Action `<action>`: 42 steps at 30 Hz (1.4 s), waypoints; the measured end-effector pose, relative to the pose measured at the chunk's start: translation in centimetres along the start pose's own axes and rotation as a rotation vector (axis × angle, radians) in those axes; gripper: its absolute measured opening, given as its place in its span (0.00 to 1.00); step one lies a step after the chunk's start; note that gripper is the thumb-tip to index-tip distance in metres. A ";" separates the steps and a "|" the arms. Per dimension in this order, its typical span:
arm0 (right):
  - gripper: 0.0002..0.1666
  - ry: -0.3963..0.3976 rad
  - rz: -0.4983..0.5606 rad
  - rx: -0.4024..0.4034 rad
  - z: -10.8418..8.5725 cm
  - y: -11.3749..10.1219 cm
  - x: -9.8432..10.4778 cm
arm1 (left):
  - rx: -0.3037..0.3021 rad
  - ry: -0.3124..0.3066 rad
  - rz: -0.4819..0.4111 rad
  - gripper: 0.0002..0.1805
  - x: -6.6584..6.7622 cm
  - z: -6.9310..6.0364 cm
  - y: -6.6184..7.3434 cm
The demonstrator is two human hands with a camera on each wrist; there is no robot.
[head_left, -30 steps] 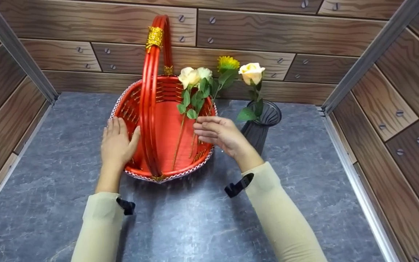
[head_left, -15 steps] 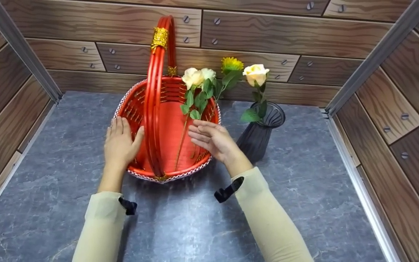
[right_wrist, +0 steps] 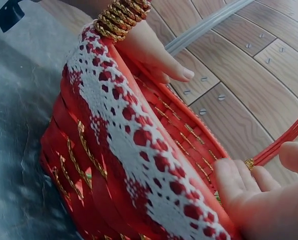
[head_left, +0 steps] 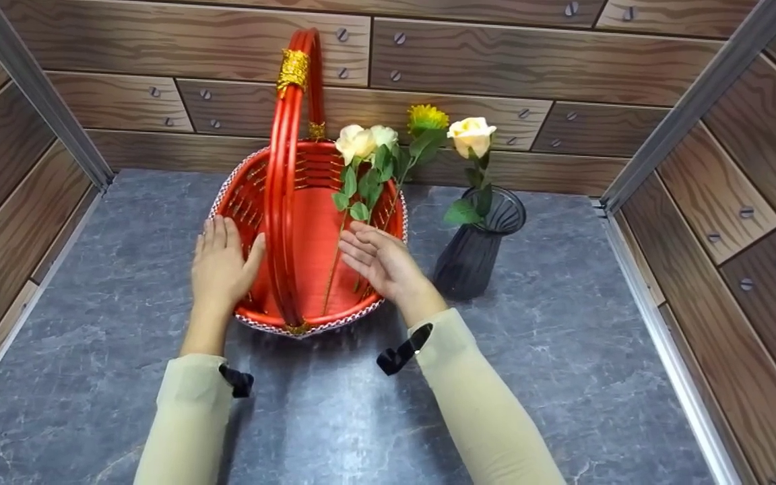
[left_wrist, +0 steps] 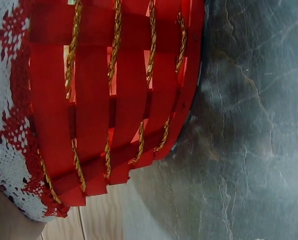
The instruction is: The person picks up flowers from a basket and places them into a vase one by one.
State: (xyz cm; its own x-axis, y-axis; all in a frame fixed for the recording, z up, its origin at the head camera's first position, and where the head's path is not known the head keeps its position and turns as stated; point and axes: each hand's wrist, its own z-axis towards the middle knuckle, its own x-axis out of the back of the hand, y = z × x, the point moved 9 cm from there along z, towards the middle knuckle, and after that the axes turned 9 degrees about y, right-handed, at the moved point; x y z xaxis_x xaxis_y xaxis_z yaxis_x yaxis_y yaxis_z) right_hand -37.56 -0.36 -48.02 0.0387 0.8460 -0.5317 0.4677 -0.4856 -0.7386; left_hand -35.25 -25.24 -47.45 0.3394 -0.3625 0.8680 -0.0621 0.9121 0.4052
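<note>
My left hand (head_left: 223,266) rests on the left rim of a red woven basket (head_left: 310,232), fingers straight and thumb spread inward. Over the basket's right front rim is my right hand (head_left: 388,269), palm turned inward, fingers extended and holding nothing. Two pale roses (head_left: 356,143) and a yellow flower (head_left: 428,120) lean against the right side of the basket, with stems reaching down inside; my right hand hides part of them. White lace (right_wrist: 138,135) trims the rim in the right wrist view. The left wrist view shows slats with gold cord (left_wrist: 113,45).
A dark ribbed glass vase (head_left: 469,263) stands right of the basket, holding one cream rose (head_left: 472,137). The basket's tall red handle (head_left: 283,148) arches between my hands. Wood-patterned walls (head_left: 462,64) enclose the grey marbled tabletop (head_left: 583,323).
My right hand has shifted left and slightly nearer to me, away from the flower stems and further over the basket, uncovering the vase. My left hand stays at the left rim.
</note>
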 end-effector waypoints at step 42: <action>0.40 0.133 -0.032 -0.095 3.5 2.5 0.0 | 0.002 0.011 -0.012 0.51 0.1 0.0 0.0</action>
State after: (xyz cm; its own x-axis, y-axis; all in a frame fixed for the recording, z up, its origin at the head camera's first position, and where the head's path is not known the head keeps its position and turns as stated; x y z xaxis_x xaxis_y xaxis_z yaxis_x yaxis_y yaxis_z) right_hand -39.44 -2.37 -51.31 0.1361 0.8857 -0.4439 0.5517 -0.4399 -0.7086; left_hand -35.19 -25.29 -47.37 0.3503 -0.3716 0.8598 -0.0596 0.9072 0.4164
